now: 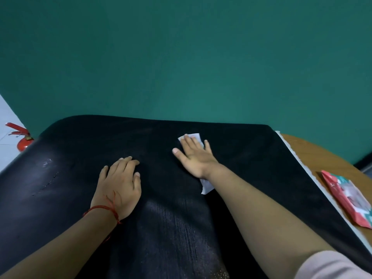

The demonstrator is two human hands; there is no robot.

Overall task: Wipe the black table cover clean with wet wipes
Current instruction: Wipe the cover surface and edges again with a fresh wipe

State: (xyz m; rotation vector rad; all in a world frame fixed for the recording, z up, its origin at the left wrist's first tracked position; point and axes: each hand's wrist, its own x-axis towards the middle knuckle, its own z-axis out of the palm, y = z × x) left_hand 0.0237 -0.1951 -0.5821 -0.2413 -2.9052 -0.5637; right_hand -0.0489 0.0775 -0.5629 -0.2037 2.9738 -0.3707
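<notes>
The black table cover spreads across the table in front of me. My right hand lies flat with straight fingers on a white wet wipe, pressing it onto the cover near the far middle; one end of the wipe shows beyond my fingertips and another below my wrist. My left hand, with a red thread at the wrist, rests palm down on the cover to the left, fingers slightly bent and holding nothing. A small whitish mark sits on the cover at the left.
A red and green wet wipe packet lies on the bare wooden table to the right of the cover's white edge. A red fire extinguisher stands on the floor at the far left. A green wall rises behind the table.
</notes>
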